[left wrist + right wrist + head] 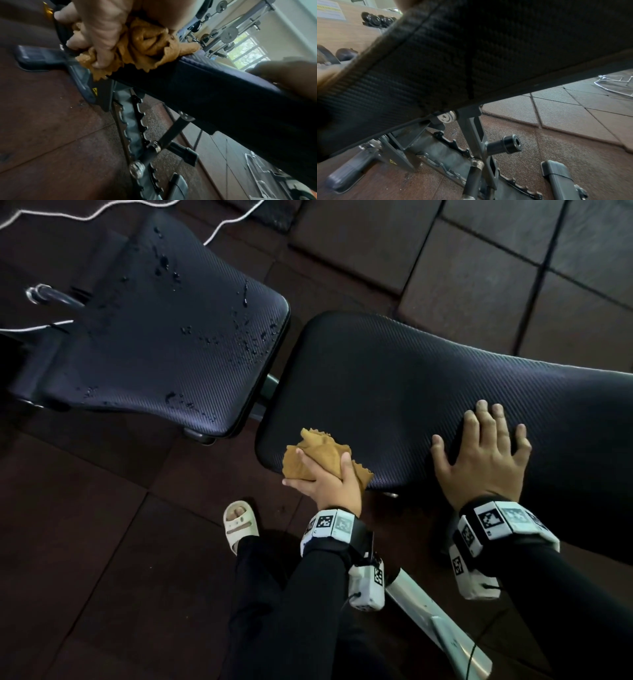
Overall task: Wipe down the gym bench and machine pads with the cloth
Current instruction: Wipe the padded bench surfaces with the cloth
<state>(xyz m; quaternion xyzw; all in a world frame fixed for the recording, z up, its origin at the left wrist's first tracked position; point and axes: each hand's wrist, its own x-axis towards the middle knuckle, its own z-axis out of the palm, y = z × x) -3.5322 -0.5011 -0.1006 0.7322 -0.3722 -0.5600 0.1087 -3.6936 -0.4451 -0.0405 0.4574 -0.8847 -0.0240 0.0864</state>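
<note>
A dark textured bench back pad (394, 378) runs from the centre to the right. My left hand (322, 477) grips a bunched mustard cloth (318, 451) at the pad's near left corner; in the left wrist view the cloth (149, 44) sits on the pad's edge (214, 88) with my fingers (102, 40) curled round it. My right hand (479, 453) lies flat on the pad with fingers spread. The seat pad (164, 344) at the left carries several water droplets (246, 337). The right wrist view shows only the pad's side (453, 54).
Dark rubber floor tiles (479, 251) surround the bench. A white cord (233, 220) lies on the floor at the top. My foot in a white sandal (239, 523) stands by the pad's corner. Under the pad are the notched adjustment frame (135, 129) and a metal peg (505, 144).
</note>
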